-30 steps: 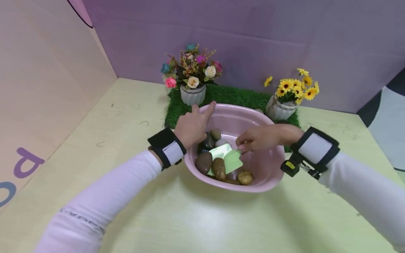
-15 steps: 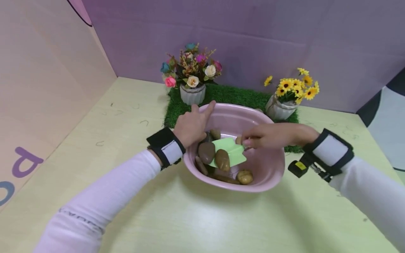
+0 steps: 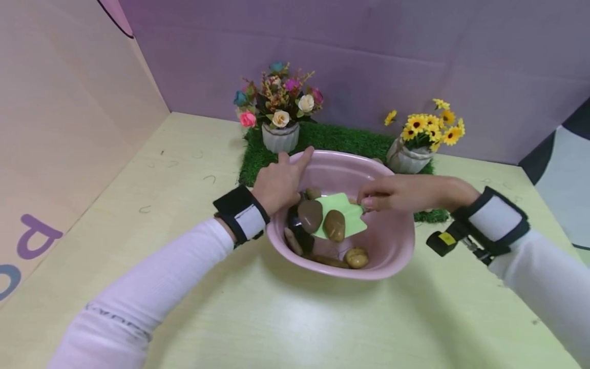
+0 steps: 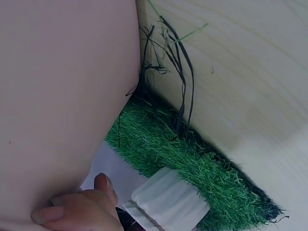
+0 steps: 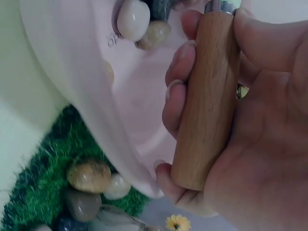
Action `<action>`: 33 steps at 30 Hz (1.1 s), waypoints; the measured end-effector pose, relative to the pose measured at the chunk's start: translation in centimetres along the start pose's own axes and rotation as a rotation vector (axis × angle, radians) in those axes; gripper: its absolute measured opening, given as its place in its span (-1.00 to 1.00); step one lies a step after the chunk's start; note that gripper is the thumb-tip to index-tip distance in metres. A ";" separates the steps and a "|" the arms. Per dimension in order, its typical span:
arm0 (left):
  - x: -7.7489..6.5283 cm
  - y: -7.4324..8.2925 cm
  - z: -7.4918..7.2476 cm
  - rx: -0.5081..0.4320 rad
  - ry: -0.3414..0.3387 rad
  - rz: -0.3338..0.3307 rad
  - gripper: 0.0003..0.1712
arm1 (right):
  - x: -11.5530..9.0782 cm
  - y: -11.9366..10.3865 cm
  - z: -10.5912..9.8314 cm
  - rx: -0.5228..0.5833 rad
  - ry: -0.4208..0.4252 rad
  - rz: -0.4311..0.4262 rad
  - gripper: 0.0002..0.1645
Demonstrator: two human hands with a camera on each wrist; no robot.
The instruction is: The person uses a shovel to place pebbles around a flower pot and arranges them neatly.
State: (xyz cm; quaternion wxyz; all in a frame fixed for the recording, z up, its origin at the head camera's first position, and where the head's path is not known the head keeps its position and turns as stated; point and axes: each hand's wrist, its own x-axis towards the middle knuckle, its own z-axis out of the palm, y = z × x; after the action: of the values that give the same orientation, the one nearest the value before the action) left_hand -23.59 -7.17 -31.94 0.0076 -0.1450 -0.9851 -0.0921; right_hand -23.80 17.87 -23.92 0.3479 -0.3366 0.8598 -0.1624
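My right hand (image 3: pixel 396 192) grips the round wooden handle of a small hand shovel (image 5: pixel 207 101), fingers wrapped about it. The shovel's light green blade (image 3: pixel 355 220) lies low inside a pink oval basin (image 3: pixel 392 248). Two smooth brown stones, a dark one (image 3: pixel 310 215) and a lighter one (image 3: pixel 334 226), rest on the blade. My left hand (image 3: pixel 278 183) holds the basin's left rim, with fingertips curled at the outside in the left wrist view. A yellowish stone (image 3: pixel 357 258) and several other stones lie on the basin floor.
Behind the basin, an artificial grass mat (image 3: pixel 329 136) carries a pot of mixed flowers (image 3: pixel 280 138) and a pot of yellow flowers (image 3: pixel 407 155). Several stones (image 5: pixel 90 176) lie on the mat beside the basin. A purple backdrop (image 3: pixel 350 61) closes off the back of the table (image 3: pixel 193 297).
The right hand has drawn the shovel right and slightly back, carrying the two brown stones on its blade away from the basin's left wall. The left hand and basin have stayed in place.
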 end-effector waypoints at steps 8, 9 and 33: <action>0.0 0.2 0.1 0.009 0.005 0.005 0.11 | -1.6 0.5 -1.4 -0.023 0.063 0.076 -0.64; -0.1 0.2 0.1 0.012 0.005 0.006 0.11 | -1.8 0.4 -1.6 -0.031 0.075 0.087 -0.61; 0.0 0.2 -0.2 0.000 -0.027 -0.012 0.12 | -2.7 0.7 -5.5 -0.100 0.208 0.195 -0.47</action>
State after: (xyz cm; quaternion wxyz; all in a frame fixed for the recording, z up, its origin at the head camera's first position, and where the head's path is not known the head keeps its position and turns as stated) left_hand -23.54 -7.02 -31.75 -0.0064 -0.1405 -0.9860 -0.0900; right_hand -26.58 20.47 -19.07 0.2540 -0.2497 0.9268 -0.1187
